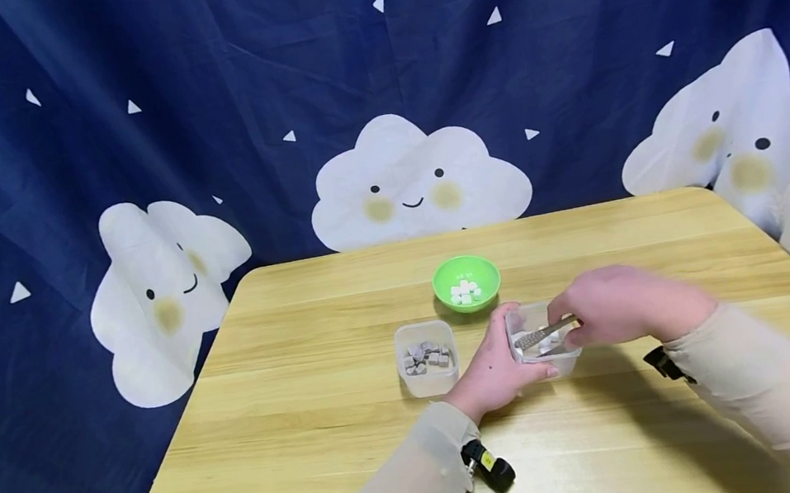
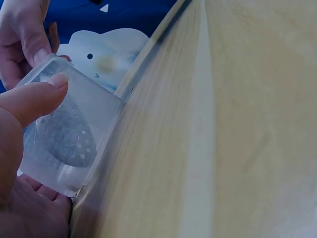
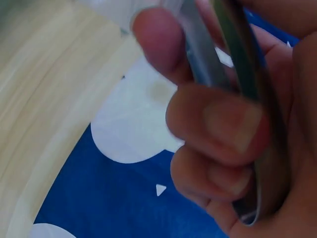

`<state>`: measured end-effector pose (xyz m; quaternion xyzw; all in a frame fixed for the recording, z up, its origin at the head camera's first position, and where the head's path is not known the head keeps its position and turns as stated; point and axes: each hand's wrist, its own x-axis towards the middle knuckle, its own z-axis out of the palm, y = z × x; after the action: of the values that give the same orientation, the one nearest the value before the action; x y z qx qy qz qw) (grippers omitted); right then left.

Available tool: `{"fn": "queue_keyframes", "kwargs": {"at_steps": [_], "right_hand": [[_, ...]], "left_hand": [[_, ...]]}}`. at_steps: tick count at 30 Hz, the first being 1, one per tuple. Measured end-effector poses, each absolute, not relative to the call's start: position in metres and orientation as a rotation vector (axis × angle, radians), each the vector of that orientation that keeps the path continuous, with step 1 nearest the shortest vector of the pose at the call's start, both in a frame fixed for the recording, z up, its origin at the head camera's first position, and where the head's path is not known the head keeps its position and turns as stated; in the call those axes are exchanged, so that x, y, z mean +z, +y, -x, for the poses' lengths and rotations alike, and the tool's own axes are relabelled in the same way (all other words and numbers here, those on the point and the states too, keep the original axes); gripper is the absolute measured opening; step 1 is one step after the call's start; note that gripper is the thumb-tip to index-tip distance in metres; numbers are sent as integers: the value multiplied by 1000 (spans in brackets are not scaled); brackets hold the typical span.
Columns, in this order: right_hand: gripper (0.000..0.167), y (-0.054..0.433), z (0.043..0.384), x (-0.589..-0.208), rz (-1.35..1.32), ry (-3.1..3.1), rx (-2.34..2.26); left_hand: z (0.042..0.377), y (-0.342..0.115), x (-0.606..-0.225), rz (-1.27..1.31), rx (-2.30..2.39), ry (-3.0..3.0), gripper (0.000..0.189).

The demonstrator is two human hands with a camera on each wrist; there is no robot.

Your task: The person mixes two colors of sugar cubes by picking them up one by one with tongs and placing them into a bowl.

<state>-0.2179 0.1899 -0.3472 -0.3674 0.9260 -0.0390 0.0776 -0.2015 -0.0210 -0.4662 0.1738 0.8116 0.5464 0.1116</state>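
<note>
My left hand grips a clear plastic container on the table, thumb along the near side and fingers round the far left. In the left wrist view, the perforated end of metal tongs shows through the container wall, close to a white cube low inside. My right hand holds those tongs from the right, over the container's rim. In the right wrist view, the fingers curl round the bent metal arms. What lies between the tong tips is hidden.
Left of my left hand stands a second clear container with several grey cubes. Behind both, a green bowl holds several white cubes. The wooden table reaches back to a dark blue curtain with cloud prints.
</note>
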Motion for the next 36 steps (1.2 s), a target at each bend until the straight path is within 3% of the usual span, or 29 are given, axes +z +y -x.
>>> {"fn": "queue_keyframes", "kwargs": {"at_steps": [10,22,36], "right_hand": [[12,187,219,-347,1062,2883,-68],[20,201,219,-324,1051,2795,-71],[19,186,220,-333,1149,2853,68]], "left_hand": [[203,-21,-466,-537,1604,2386,104],[202,-21,-467,-507,1610,2370,104],[202,-21,-466,-513,1598,2368,105]]}}
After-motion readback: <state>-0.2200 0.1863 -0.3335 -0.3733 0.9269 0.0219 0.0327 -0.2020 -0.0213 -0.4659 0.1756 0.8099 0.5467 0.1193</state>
